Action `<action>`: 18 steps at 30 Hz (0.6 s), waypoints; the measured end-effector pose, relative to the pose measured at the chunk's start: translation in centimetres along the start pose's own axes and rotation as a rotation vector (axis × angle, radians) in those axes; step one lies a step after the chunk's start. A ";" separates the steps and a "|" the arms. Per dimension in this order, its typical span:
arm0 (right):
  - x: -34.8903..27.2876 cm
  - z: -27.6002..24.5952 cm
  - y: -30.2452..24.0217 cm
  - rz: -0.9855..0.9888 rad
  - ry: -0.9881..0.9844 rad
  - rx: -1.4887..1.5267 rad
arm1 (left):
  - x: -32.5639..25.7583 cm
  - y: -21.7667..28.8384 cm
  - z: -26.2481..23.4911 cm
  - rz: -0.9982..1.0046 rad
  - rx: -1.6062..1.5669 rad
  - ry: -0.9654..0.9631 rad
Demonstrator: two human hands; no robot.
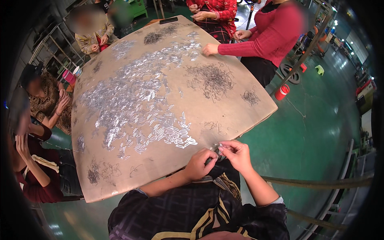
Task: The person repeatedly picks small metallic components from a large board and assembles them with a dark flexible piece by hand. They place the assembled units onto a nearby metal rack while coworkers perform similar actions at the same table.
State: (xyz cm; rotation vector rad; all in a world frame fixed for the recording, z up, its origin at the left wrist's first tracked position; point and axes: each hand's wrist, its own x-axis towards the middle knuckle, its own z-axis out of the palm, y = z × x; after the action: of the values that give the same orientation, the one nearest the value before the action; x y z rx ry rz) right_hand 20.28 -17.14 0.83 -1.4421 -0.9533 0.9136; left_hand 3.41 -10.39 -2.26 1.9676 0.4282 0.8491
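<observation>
Nearest: the right hand [237,156], thumb and finger pinched on a small piece [220,147] by the near edge of the table [252,114]; its long axis is too small to read. The left hand [201,163] curls alongside, its grip indiscernible. Beyond: slim silvery strips [176,136], variously slanted; farther, tangled dark wires [214,80].

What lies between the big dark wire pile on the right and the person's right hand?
Thin dark wires, sparsely scattered on the brown tabletop, in the head view.
</observation>
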 end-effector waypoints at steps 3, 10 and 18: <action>-0.1 0.2 -0.2 -0.039 0.021 -0.035 | 0.1 0.3 0.1 -0.004 -0.019 0.004; -0.6 0.5 -0.6 -0.141 0.022 -0.251 | 0.3 -0.1 0.4 0.008 0.034 0.021; -0.6 0.9 0.0 -0.190 0.050 -0.315 | 0.0 -0.8 0.6 -0.019 0.044 0.033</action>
State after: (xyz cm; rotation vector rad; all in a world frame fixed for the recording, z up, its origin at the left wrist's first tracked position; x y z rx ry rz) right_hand 19.24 -17.41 0.82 -1.5961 -1.2135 0.6026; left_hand 3.87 -10.32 -3.15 1.9892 0.4874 0.8676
